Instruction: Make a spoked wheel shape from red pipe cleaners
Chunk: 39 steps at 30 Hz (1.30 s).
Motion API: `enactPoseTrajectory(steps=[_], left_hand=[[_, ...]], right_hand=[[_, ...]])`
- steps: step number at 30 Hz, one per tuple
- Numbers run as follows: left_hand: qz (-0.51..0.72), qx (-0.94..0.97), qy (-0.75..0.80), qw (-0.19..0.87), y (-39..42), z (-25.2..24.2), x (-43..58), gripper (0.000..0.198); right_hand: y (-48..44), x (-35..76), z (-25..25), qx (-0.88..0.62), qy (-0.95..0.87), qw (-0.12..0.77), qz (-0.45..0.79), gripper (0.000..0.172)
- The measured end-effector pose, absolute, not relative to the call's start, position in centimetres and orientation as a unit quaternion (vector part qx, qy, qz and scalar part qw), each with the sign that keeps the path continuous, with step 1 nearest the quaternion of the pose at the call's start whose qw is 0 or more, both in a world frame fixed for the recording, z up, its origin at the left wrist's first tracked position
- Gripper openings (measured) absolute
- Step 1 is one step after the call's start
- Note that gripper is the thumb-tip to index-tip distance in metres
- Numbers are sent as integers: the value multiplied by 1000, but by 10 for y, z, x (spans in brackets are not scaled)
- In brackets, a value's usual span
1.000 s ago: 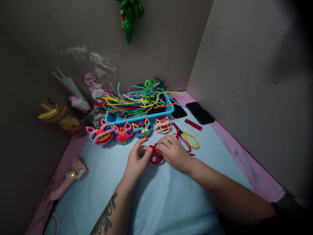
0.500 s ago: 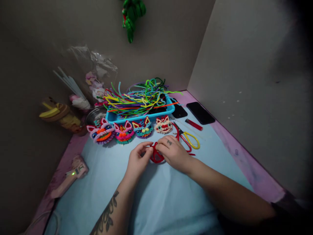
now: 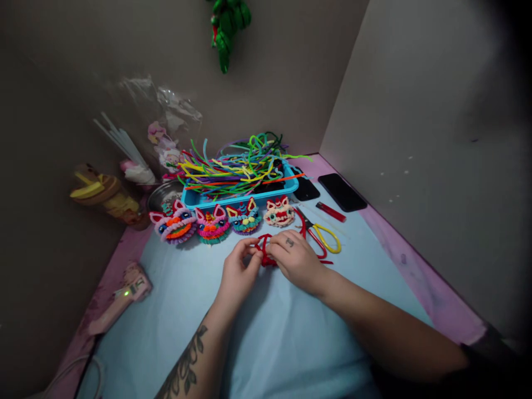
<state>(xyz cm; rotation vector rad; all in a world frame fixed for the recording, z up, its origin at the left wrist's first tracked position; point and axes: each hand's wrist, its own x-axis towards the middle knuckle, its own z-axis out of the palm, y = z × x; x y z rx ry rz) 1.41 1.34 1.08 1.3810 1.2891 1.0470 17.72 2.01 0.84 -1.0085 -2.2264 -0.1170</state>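
A small red pipe-cleaner frame (image 3: 266, 243) is held between both hands above the light blue cloth (image 3: 183, 310). My left hand (image 3: 241, 270) pinches its left side between thumb and fingers. From the right, my right hand (image 3: 297, 259) grips it, the fingers covering part of it. Just behind the hands, a cream and red lion head (image 3: 279, 213) rests on the cloth. Beside it to the left are a blue one (image 3: 244, 218), a pink one (image 3: 212, 226) and a lilac one (image 3: 174, 224).
A blue tray (image 3: 245, 198) of colourful pipe cleaners stands at the back. Yellow-handled scissors (image 3: 328, 238), red-handled pliers (image 3: 318, 245), a red lighter (image 3: 331, 211) and a black phone (image 3: 342, 192) lie right. A pink glue gun (image 3: 122, 302) lies left, near a drink cup (image 3: 110, 197).
The red frame has been turned in my fingers, so its loops show at a different angle and the lower part sits higher. Both hands keep hold of it.
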Motion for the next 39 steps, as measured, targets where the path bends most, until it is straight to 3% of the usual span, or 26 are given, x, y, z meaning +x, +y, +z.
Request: enactPoseTrajectory(steps=[10,14,39], left_hand=[[423,573,519,472,13,8,13,25],[430,568,531,459,12,9,14,25],[430,623,531,380,11,4,10,21]], right_hand=[[18,178,12,-410,-848,336,-4,10],[16,177,13,-415,-848,329,10,24],[13,175,14,-459,-833,308,11,13]])
